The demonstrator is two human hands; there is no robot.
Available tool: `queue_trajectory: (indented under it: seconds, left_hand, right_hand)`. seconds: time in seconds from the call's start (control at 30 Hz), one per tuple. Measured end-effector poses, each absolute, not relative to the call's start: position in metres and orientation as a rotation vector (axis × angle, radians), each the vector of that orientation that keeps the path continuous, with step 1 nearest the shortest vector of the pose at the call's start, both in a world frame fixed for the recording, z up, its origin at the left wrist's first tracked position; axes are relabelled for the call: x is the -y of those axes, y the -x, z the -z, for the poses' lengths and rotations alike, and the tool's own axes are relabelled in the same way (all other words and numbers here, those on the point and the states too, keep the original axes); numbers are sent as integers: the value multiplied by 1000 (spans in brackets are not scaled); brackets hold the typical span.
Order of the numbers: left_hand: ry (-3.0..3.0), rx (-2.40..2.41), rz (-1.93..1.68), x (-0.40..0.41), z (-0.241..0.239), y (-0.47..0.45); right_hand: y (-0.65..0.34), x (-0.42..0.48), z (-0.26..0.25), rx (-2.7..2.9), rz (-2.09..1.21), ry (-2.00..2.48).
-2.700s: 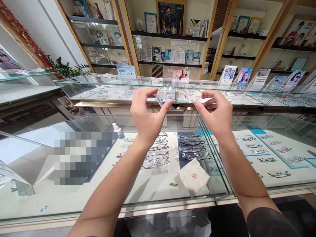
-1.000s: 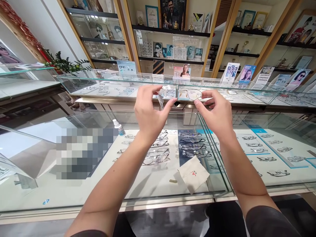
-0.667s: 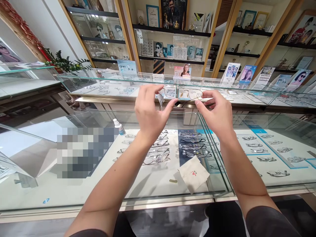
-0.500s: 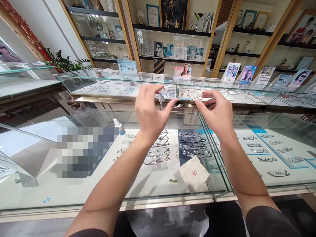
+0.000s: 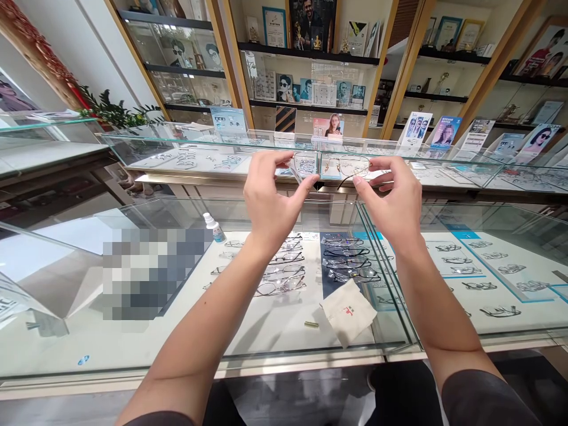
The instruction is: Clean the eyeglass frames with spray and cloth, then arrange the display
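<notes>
A pair of thin-rimmed eyeglasses (image 5: 354, 167) is held up in front of me, above the glass counter. My left hand (image 5: 271, 198) grips its left side between thumb and fingers. At the other end, my right hand (image 5: 394, 198) pinches the frame's right side, with a dark temple tip showing near the thumb. Parts of both temples are hidden behind my fingers. Below the hands, a cream cleaning cloth (image 5: 348, 310) with a small red mark lies spread on the counter, and a small gold-green cylinder (image 5: 311, 324) rests left of it.
A white spray bottle (image 5: 215, 228) stands on the glass display counter (image 5: 284, 357) at left, beside a blurred-out patch. Rows of eyeglass frames (image 5: 350, 260) lie under the glass. Across the aisle is a second display case (image 5: 213, 142), backed by shelves with posters.
My right hand has shifted slightly right, and the eyeglasses have turned a little with it. The dark temple tip has moved right, closer to the right thumb. Things on the counter stay put.
</notes>
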State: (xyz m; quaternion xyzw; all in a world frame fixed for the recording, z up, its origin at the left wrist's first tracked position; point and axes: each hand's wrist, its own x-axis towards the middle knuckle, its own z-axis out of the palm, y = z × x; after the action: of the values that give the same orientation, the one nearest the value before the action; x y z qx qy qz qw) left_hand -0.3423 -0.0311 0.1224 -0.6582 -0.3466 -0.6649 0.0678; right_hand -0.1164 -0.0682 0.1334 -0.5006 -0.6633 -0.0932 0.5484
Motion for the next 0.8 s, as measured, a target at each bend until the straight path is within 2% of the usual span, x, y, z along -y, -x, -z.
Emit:
queue_trajectory:
  seconds: [0.8]
  left_hand:
    - [2064,1137,2132,16,-113,338]
  right_hand:
    - [126,74,-135,1548,360,1102]
